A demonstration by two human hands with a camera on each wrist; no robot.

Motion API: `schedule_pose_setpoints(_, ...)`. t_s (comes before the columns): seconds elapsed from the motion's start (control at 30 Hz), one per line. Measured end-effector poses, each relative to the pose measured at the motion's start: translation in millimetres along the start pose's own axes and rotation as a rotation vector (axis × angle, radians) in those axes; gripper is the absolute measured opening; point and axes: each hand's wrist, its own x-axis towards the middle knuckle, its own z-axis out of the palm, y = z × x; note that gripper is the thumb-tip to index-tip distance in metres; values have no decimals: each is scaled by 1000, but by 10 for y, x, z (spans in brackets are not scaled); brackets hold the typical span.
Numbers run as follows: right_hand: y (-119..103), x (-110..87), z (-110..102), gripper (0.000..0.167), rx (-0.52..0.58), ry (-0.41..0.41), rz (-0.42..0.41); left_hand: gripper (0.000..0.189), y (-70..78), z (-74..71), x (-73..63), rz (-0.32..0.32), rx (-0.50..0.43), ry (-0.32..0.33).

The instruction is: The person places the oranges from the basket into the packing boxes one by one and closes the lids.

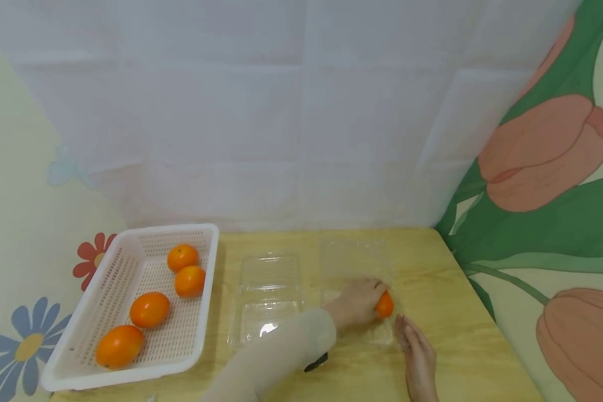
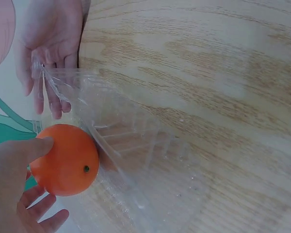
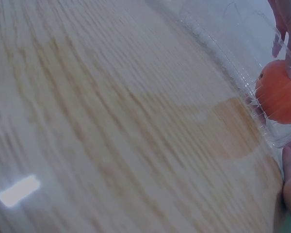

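My left hand [image 1: 359, 301] holds an orange [image 1: 384, 305] over a clear plastic clamshell box [image 1: 380, 334] at the right of the table. In the left wrist view the thumb presses the top of the orange [image 2: 68, 160], its small green stem end showing, and the fingers curl beneath it. My right hand [image 1: 419, 357] is at the near right corner of the box, palm toward it and fingers extended. The left wrist view shows the box wall [image 2: 121, 145] standing tilted beside the orange. From the right wrist, the orange [image 3: 281, 92] appears behind the clear plastic.
A second clear plastic box [image 1: 270, 279] lies open left of the first, partly behind my left sleeve [image 1: 281, 352]. Farther left, a white perforated basket [image 1: 208, 296] holds several oranges [image 1: 150, 310]. A white sheet [image 1: 261, 111] hangs behind the wooden table [image 1: 462, 357].
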Motion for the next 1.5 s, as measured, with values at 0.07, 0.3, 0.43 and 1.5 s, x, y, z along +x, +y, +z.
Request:
schedule_pose_setpoints(0.07,27,-16,-10,30,18,-19,-21,65,10,1,-25,-8,4,-12)
schedule_pose_setpoints(0.3,78,-32,-32,24,58,-31,-75,63,23,1,-52,-16,12,-21)
schedule_pose_setpoints(0.43,65,-24,-22,26,25,21,-37,60,2,-19,-74,-1,5,-12)
schedule_pose_setpoints(1.5,8,35,32,60,-78,77,48,39,-390,-828,-939,267,89,209)
